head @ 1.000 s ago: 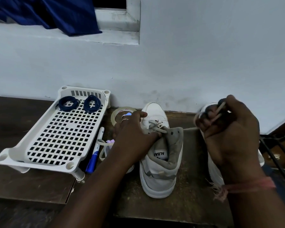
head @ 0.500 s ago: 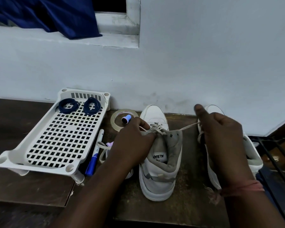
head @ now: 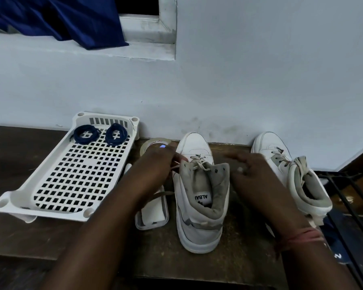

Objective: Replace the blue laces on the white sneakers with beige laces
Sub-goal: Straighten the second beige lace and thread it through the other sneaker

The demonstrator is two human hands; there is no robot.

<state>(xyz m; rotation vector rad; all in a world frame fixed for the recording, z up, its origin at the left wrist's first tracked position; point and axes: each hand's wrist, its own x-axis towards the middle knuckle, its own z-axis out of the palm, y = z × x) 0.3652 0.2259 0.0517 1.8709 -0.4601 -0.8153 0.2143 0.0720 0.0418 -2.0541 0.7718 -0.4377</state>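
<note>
Two white sneakers stand on the dark table. The middle sneaker carries beige laces in its lower eyelets, with its grey collar spread wide. My left hand is at its left side and pinches a beige lace strand that runs to an eyelet. More of that lace trails under my wrist. My right hand is blurred beside the collar's right edge, and its grip is unclear. The right sneaker is laced in beige. Two coiled blue laces lie in the white tray.
A tape roll and a white case lie left of the middle sneaker, partly under my left arm. A black metal rack stands past the table's right edge. The wall runs close behind the shoes, with blue cloth on its sill.
My right hand has dropped from pulling the lace taut out to the right and now sits low beside the collar. The stretched strand is gone from the right side. My left hand stays put.
</note>
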